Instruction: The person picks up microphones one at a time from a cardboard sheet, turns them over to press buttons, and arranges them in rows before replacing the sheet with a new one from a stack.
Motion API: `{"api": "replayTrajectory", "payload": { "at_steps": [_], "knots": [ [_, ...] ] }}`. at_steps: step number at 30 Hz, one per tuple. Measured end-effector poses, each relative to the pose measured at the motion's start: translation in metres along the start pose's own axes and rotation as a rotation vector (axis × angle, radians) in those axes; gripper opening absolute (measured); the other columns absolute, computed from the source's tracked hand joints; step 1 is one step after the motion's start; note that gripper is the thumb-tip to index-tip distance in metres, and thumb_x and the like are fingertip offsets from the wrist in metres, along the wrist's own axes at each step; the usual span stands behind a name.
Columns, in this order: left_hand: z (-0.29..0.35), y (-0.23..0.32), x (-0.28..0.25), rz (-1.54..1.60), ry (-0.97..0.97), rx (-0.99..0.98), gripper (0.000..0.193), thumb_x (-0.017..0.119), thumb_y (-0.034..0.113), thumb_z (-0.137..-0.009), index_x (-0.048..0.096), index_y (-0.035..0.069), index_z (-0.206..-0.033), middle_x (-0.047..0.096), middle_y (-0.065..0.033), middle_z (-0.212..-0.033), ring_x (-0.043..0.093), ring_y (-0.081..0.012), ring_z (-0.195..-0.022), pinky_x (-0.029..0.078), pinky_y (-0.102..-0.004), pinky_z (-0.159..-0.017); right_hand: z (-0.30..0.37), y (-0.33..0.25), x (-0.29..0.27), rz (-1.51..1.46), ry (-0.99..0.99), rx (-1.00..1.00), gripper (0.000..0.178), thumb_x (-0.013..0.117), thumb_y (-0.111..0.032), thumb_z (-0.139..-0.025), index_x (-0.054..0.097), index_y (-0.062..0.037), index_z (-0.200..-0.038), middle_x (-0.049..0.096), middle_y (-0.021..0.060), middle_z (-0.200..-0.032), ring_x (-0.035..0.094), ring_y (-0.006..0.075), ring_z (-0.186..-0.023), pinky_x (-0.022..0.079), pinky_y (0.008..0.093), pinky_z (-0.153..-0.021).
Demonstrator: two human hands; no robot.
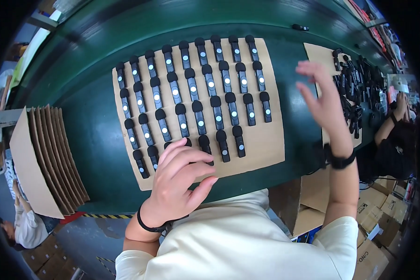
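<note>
Rows of small black clip-on microphones (217, 113) with foam tops and pale round dots lie on a cardboard sheet (261, 144). The nearest row ends short of the sheet's right side. Over that row is my left hand (175, 179), fingers stretched and thumb apart; it covers some of the microphones, and I see nothing in its grasp. My right hand (323, 100) is raised between this sheet and a second cardboard sheet (316, 53), its fingers spread and nothing in them. A heap of loose black microphones (361, 84) lies on that second sheet.
Cardboard sheets (37, 158) stand on edge at the left of the green table (95, 135). One black microphone (300, 27) lies alone at the far side. Cardboard boxes (371, 256) sit below right. Other people (30, 228) are at both sides.
</note>
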State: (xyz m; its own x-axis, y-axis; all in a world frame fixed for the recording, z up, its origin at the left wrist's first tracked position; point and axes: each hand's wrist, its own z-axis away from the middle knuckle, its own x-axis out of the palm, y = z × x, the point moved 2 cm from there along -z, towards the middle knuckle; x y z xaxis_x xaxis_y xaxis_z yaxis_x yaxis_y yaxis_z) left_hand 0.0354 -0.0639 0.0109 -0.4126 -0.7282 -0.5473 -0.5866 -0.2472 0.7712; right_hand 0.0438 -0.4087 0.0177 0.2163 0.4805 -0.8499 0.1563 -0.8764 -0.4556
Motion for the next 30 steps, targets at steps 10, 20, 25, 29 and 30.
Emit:
{"api": "replayTrajectory", "payload": {
  "at_steps": [10, 20, 25, 29, 30],
  "knots": [
    [0.001, 0.004, -0.008, -0.004, 0.010, -0.020, 0.015, 0.072, 0.005, -0.077, 0.065, 0.005, -0.089, 0.067, -0.0107, -0.097, 0.064, -0.0281, -0.090, 0.042, -0.0516, -0.102, -0.129, 0.193, 0.013, 0.404, 0.061, 0.105, 0.035, 0.065, -0.019, -0.091, 0.059, -0.0101, -0.124, 0.059, 0.0141, -0.125, 0.058, 0.0316, -0.113, 0.047, 0.0376, -0.095],
    [-0.001, 0.005, -0.005, 0.002, 0.013, -0.008, 0.014, 0.072, 0.006, -0.077, 0.065, 0.005, -0.089, 0.067, -0.0105, -0.097, 0.065, -0.0280, -0.089, 0.042, -0.0503, -0.101, -0.135, 0.168, 0.011, -0.048, 0.015, 0.134, 0.033, 0.068, -0.011, -0.090, 0.061, -0.0049, -0.122, 0.069, 0.0062, -0.102, 0.065, 0.0166, -0.094, 0.049, 0.0267, -0.088],
    [-0.003, 0.006, -0.008, 0.011, 0.044, -0.017, 0.016, 0.078, 0.006, -0.072, 0.068, 0.007, -0.085, 0.067, -0.0069, -0.099, 0.063, -0.0245, -0.087, 0.044, -0.0475, -0.099, -0.064, 0.006, 0.009, -0.229, -0.024, 0.030, 0.026, 0.068, -0.004, -0.089, 0.063, -0.0005, -0.115, 0.066, 0.0039, -0.105, 0.059, 0.0085, -0.093, 0.047, 0.0221, -0.084],
    [-0.005, 0.009, -0.012, 0.003, 0.050, 0.029, 0.023, 0.078, 0.007, -0.073, 0.069, 0.006, -0.093, 0.067, -0.0077, -0.099, 0.063, -0.0245, -0.088, 0.044, -0.0477, -0.098, 0.002, -0.075, 0.017, -0.592, -0.057, -0.070, 0.027, 0.074, -0.003, -0.079, 0.068, -0.0029, -0.106, 0.066, 0.0071, -0.095, 0.060, 0.0186, -0.086, 0.048, 0.0296, -0.080],
    [-0.007, 0.009, -0.012, 0.015, 0.061, 0.018, 0.026, 0.078, 0.008, -0.073, 0.068, 0.005, -0.097, 0.067, -0.0080, -0.099, 0.064, -0.0247, -0.088, 0.044, -0.0477, -0.098, 0.013, -0.090, 0.019, -0.599, -0.079, -0.096, 0.028, 0.074, -0.001, -0.078, 0.068, -0.0035, -0.104, 0.066, 0.0080, -0.094, 0.060, 0.0214, -0.085, 0.047, 0.0317, -0.078]
  ]
}}
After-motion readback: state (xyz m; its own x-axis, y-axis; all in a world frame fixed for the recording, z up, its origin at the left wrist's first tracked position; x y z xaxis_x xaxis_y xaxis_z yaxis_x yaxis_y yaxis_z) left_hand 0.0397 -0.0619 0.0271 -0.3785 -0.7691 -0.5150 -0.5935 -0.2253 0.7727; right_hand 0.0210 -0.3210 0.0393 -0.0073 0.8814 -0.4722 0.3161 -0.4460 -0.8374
